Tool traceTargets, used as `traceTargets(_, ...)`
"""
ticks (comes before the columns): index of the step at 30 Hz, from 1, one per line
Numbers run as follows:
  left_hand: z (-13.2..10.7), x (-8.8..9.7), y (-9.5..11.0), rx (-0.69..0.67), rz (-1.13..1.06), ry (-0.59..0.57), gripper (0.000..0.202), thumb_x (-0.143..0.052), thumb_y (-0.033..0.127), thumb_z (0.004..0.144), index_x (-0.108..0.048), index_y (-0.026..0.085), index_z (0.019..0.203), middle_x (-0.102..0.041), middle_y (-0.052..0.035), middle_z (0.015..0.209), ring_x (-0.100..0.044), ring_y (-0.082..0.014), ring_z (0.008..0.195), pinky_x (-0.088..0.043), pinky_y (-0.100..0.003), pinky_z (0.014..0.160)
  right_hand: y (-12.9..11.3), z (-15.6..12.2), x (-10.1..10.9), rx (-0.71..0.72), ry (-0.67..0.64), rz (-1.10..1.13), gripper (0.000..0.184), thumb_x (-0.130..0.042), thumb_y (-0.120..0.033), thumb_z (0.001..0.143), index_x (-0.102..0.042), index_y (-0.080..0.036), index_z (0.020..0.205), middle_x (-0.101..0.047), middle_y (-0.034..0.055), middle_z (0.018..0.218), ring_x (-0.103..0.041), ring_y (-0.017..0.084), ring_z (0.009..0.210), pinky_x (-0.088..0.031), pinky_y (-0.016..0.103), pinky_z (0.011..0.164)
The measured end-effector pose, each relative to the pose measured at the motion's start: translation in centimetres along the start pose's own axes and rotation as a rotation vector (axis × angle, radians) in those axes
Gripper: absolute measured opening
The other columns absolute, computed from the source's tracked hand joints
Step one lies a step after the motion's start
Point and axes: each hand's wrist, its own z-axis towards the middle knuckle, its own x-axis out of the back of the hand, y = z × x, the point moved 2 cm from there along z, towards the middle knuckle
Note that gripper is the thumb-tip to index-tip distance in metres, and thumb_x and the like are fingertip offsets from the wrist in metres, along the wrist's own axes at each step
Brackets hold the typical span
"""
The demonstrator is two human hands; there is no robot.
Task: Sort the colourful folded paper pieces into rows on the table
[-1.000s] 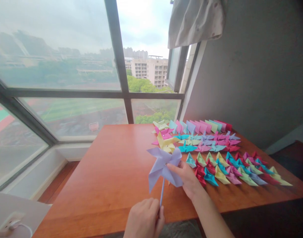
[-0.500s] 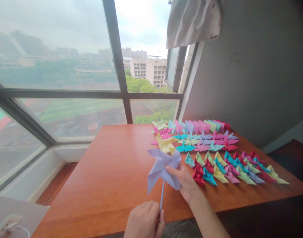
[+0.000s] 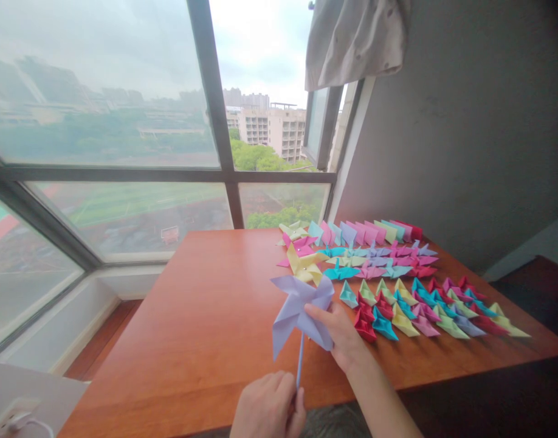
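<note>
A lavender paper pinwheel [image 3: 293,307] on a thin stick of similar colour is held up over the front part of the table. Low in the view, my left hand [image 3: 268,404] is closed around the lower stick. My right hand [image 3: 340,334] pinches the pinwheel head at its right side, thumb near the centre; the fingers behind the paper are hidden. Just beyond it lie a yellow pinwheel [image 3: 305,265], a magenta pinwheel [image 3: 301,244] and a pale green pinwheel [image 3: 293,232].
On the right of the wooden table [image 3: 206,316] stand rows of folded paper boats [image 3: 406,323], paper cranes [image 3: 343,272] and upright folded papers [image 3: 370,233]. Behind the table is a large window [image 3: 169,173], with a grey wall [image 3: 447,140] to the right.
Almost nothing differs. The pinwheel and both hands keep the same hold, with only a very slight shift of the view.
</note>
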Motion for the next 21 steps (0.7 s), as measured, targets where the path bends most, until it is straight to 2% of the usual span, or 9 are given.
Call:
traceTargets(4, 0.0, 0.1, 0.0, 0.038, -0.031, -0.014, 0.022, -0.047, 0.012, 0.083, -0.041, 0.023, 0.065, -0.056, 0.0045, 0.054, -0.055, -0.0111, 0.044, -0.035, -0.024, 0.044, -0.2, 0.0, -0.1, 0.009, 0.027, -0.030, 0.049, -0.085, -0.041, 0.057, -0.072, -0.014, 0.096, -0.074, 0.0081, 0.086, -0.070, 0.026, 0.082, -0.055, 0.032, 0.071)
traceTargets(7, 0.3, 0.4, -0.2, 0.105, -0.053, -0.040, 0.023, -0.048, 0.014, 0.085, -0.043, 0.022, 0.065, -0.057, 0.0041, 0.055, -0.055, -0.0106, 0.046, -0.035, -0.022, 0.047, -0.6, -0.2, -0.3, 0.033, 0.000, -0.032, 0.049, -0.084, -0.044, 0.060, -0.071, -0.015, 0.097, -0.074, 0.0078, 0.087, -0.069, 0.024, 0.080, -0.054, 0.032, 0.071)
traceTargets(11, 1.6, 0.9, -1.4, 0.225, -0.068, -0.023, 0.026, -0.047, 0.019, 0.088, -0.044, 0.022, 0.062, -0.056, 0.0040, 0.053, -0.053, -0.0108, 0.046, -0.032, -0.022, 0.048, -0.6, -0.9, -0.1, 0.010, 0.018, -0.045, 0.048, -0.077, -0.052, 0.068, -0.069, -0.017, 0.099, -0.072, 0.0063, 0.092, -0.066, 0.019, 0.078, -0.049, 0.025, 0.063)
traceTargets(13, 3.1, 1.3, -2.5, 0.309, -0.073, -0.015, 0.028, -0.046, 0.023, 0.088, -0.044, 0.021, 0.061, -0.055, 0.0038, 0.052, -0.051, -0.0110, 0.045, -0.030, -0.023, 0.048, -0.2, -1.6, 0.2, 0.015, 0.042, -0.080, 0.046, -0.071, -0.056, 0.074, -0.068, -0.017, 0.098, -0.071, 0.0066, 0.092, -0.064, 0.016, 0.077, -0.047, 0.023, 0.062)
traceTargets(16, 6.2, 1.6, -4.3, 0.430, -0.092, -0.057, 0.031, -0.045, 0.030, 0.089, -0.045, 0.021, 0.059, -0.055, 0.0030, 0.053, -0.048, -0.0113, 0.047, -0.027, -0.023, 0.050, 0.9, -2.7, 0.5, 0.123, 0.052, -0.211, 0.044, -0.061, -0.058, 0.082, -0.068, -0.016, 0.094, -0.069, 0.0070, 0.085, -0.062, 0.016, 0.073, -0.046, 0.024, 0.062)
traceTargets(18, 8.7, 1.6, -5.2, 0.466, -0.101, -0.101, 0.034, -0.045, 0.033, 0.090, -0.047, 0.020, 0.059, -0.056, 0.0023, 0.054, -0.047, -0.0115, 0.049, -0.026, -0.024, 0.051, 1.7, -3.4, 0.6, 0.219, 0.063, -0.392, 0.041, -0.059, -0.055, 0.084, -0.069, -0.017, 0.090, -0.068, 0.0067, 0.079, -0.061, 0.017, 0.071, -0.046, 0.025, 0.061)
traceTargets(21, 12.4, 0.8, -6.2, 0.444, -0.090, -0.163, 0.034, -0.044, 0.033, 0.091, -0.053, 0.020, 0.061, -0.059, 0.0009, 0.058, -0.048, -0.0118, 0.052, -0.025, -0.024, 0.052, 2.6, -4.3, 0.3, 0.374, 0.041, -0.664, 0.030, -0.056, -0.046, 0.088, -0.070, -0.019, 0.088, -0.068, 0.0062, 0.078, -0.062, 0.018, 0.071, -0.045, 0.026, 0.063)
